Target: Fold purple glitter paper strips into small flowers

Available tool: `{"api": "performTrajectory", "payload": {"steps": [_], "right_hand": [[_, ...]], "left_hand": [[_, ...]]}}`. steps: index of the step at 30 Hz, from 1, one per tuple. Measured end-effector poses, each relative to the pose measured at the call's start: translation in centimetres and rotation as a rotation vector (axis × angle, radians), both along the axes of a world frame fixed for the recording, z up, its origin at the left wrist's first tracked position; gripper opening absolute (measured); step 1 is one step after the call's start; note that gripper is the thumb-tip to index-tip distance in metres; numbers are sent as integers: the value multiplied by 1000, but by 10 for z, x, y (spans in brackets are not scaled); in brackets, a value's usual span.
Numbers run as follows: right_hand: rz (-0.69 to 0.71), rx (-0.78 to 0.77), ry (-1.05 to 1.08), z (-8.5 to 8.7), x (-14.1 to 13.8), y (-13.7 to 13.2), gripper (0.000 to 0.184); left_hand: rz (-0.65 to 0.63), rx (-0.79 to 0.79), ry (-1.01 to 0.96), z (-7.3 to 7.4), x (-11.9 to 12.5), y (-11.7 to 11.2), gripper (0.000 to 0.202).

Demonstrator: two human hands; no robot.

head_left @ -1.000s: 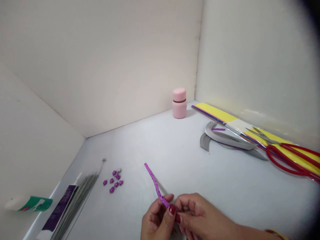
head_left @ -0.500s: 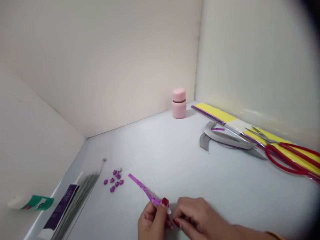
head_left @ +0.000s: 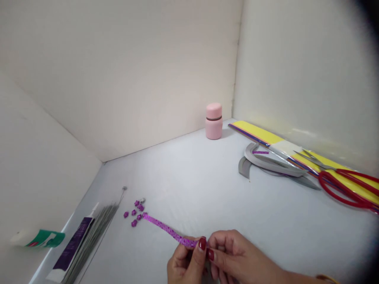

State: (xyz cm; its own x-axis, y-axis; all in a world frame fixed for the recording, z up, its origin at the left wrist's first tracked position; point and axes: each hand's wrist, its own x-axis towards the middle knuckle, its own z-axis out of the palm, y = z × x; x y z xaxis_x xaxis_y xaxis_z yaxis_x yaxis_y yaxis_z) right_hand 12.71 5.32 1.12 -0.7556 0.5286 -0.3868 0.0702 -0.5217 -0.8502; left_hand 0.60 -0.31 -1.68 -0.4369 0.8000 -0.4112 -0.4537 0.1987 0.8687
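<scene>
Left hand (head_left: 185,262), right hand (head_left: 237,256), one purple strip (head_left: 168,231)

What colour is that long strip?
The strip is purple with dark speckles, best in the head view.

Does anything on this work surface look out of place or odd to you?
A short purple strip lies on the curled grey strips, away from the other purple pieces, so it looks stray.
</scene>
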Motion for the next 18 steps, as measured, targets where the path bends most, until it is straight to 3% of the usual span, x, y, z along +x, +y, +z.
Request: {"api": "performTrajectory", "payload": {"steps": [4, 10, 14, 18], "right_hand": [[-16, 2, 51, 1, 1, 1, 37], [-3, -176, 212, 12, 0, 2, 43], [58, -310, 278, 18, 2, 5, 39], [70, -337, 272, 17, 4, 6, 35]], "left_hand": [[-122, 8, -143, 10, -6, 3, 36], [-441, 72, -325, 18, -15, 6, 24], [-487, 133, -428, 17, -15, 5, 14], [-481, 157, -482, 16, -12, 5, 17]]}}
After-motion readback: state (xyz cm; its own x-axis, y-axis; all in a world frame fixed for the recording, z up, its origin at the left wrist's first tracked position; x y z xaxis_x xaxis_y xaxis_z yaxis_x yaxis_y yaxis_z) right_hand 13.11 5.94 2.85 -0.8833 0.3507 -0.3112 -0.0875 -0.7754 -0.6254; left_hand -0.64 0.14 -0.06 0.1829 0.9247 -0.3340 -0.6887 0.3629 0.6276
